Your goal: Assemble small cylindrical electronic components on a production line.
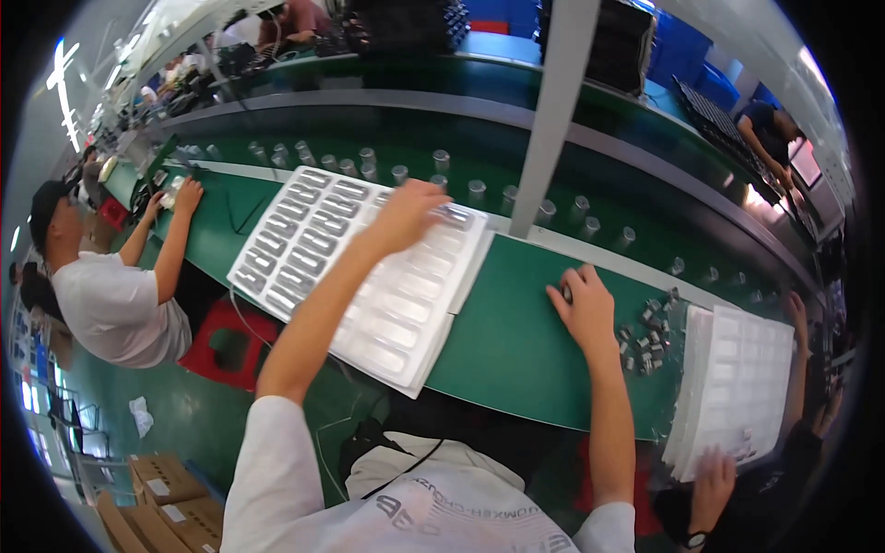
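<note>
Left hand point(410, 217) over white tray point(389, 304); grip cannot be told. Right hand point(588, 304), right of tray, clamped on small dark part point(567, 293)

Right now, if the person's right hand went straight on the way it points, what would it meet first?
The right hand would probably meet the pale strip behind the green table first; clear cups stand beyond. The hand's height is unclear, so it might pass above.
</note>
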Tool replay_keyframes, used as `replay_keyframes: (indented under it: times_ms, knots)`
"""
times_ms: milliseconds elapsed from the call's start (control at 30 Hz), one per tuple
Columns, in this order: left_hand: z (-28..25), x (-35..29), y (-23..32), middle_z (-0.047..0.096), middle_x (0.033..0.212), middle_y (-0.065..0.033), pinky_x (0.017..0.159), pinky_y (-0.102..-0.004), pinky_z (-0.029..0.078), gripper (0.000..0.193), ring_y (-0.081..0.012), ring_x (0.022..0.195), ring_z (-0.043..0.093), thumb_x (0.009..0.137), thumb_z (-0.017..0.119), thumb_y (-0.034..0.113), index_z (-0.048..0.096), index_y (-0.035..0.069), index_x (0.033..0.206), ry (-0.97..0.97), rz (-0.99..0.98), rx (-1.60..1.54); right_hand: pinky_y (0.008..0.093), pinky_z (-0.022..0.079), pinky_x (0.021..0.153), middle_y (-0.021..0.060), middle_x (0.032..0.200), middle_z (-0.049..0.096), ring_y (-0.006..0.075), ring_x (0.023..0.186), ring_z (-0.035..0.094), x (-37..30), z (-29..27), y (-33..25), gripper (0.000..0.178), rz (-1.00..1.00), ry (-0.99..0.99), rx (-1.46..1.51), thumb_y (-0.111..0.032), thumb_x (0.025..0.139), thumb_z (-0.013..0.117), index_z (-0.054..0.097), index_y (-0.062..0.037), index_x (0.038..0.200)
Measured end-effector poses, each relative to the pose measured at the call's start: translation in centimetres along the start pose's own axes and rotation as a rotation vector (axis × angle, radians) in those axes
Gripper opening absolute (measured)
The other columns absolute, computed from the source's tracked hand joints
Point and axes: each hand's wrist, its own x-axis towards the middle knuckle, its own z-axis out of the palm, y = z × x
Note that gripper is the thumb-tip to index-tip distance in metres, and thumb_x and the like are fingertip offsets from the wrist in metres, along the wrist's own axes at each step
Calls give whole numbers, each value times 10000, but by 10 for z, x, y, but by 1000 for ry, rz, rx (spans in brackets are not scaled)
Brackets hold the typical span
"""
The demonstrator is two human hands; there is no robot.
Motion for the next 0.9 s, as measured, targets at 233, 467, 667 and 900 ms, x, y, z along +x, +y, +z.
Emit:
replay_keyframes:
  times_ms: [233, 467, 667, 900]
  knots:
    - [117, 26, 7, 648, 1099, -134, 933, -534, 481, 164, -359, 1117, 593, 819, 762, 167, 706, 102, 959, -2, -70, -23, 543, 440, 1041, 301, 1274, 561, 484, 1212, 521, -74, 10, 52, 403, -95, 127, -169, -164, 920, 720, 642, -36, 1294]
    - [50, 8, 49, 619, 1040, -137, 958, -486, 445, 287, -365, 1081, 585, 795, 776, 37, 629, 57, 1041, 260, -136, -372, 510, 499, 976, 301, 1463, 512, 375, 1190, 587, -62, -2, 29, 358, -153, 100, -132, -345, 956, 769, 748, -67, 1181]
    - [19, -61, 219, 521, 1040, -121, 858, -378, 484, 283, -298, 963, 572, 772, 701, 9, 635, 38, 1046, 370, -203, -1022, 374, 573, 804, 264, 1232, 678, 308, 907, 703, -65, -29, -10, 298, -75, 337, 47, -163, 971, 752, 722, 38, 1189]
    - [124, -98, 265, 566, 1116, -158, 889, -400, 499, 624, -328, 1015, 584, 827, 693, -18, 579, 51, 1437, 316, -362, -920, 383, 505, 968, 169, 1272, 614, 281, 1146, 603, -121, -14, -2, 420, 407, 312, 810, -46, 967, 676, 564, 3, 1369]
